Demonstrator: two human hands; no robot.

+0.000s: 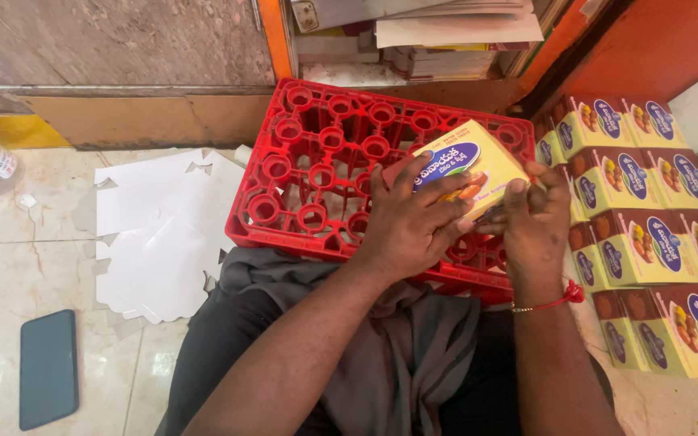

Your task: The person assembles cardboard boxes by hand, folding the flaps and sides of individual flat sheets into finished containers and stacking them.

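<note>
Yellow carton (472, 164) over red crate (317, 161)

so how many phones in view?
1. The phone lies face down on the floor at lower left, apart from both hands; others could be hidden.

Both hands grip one yellow carton (472, 165) above an upturned red crate (317, 161): left hand (414, 222) across its front, right hand (536, 222) at its right edge. Stacked matching cartons (648, 234) stand just beside the right hand.
</note>
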